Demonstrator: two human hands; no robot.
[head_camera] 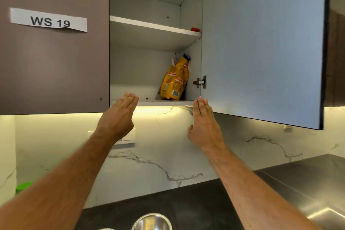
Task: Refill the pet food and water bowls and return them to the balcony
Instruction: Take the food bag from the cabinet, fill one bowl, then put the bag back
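While the yellow pet food bag [175, 80] leans upright in the back right corner of the cupboard's lower shelf [149, 102], against the side wall by the hinge, both hands reach up toward it with nothing in them. The left hand [119, 115] has straight fingers at the shelf's front edge; the right hand [204, 123] is flat and relaxed just below the shelf's right front corner, beside the open door [261, 46]. To do this well, I would say both hands should go in past the edge and take the bag by its sides, keeping its crumpled top up so nothing spills. On the upper shelf [155, 26] only a small red thing [195, 29] shows at the right end. Below, a steel bowl [151, 222] stands on the dark counter's near edge; its contents are not visible.
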